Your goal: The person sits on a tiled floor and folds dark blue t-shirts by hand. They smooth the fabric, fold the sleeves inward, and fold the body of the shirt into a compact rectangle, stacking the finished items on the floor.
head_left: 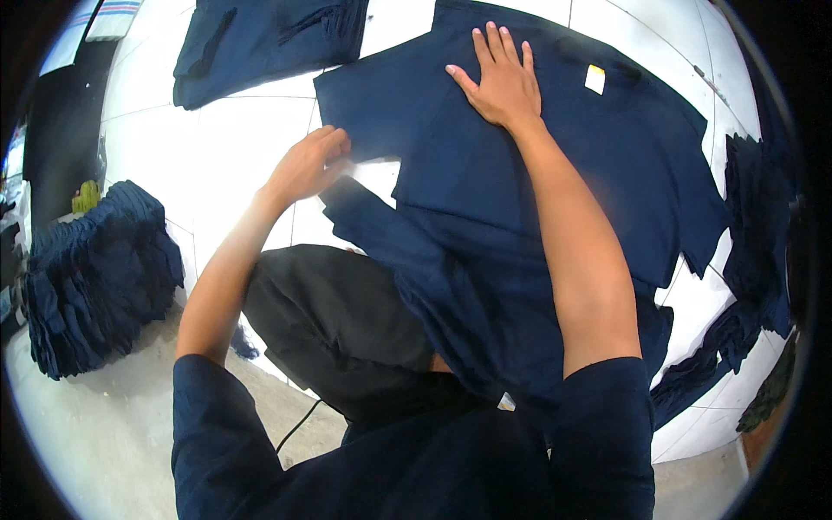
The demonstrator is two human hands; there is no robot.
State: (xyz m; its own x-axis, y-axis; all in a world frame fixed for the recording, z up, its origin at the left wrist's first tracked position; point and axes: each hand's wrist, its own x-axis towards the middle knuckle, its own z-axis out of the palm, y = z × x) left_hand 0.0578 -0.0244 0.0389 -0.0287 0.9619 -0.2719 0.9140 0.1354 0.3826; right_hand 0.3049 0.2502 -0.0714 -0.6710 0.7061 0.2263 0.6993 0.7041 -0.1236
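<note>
A navy-blue T-shirt [468,149] is spread out before me on white tiles [247,136]. My right hand [504,84] presses flat on its upper part, fingers apart. At the hem corner of the sleeve nearest me on the left, my left hand [315,162] has its fingers curled, with the cloth edge between thumb and fingers; its thumb is blurred. A small white and yellow label [595,79] shows near the shirt's neck. Closer to my body, a second navy garment [481,305] lies rumpled, partly over my lap, with a similar label [507,402].
Folded navy garments [273,45] lie at the far left. A thick stack of navy cloth pieces [104,279] hangs at the left over the floor. More dark cloth [757,240] is heaped along the right edge. A black cable [299,426] runs beside my leg.
</note>
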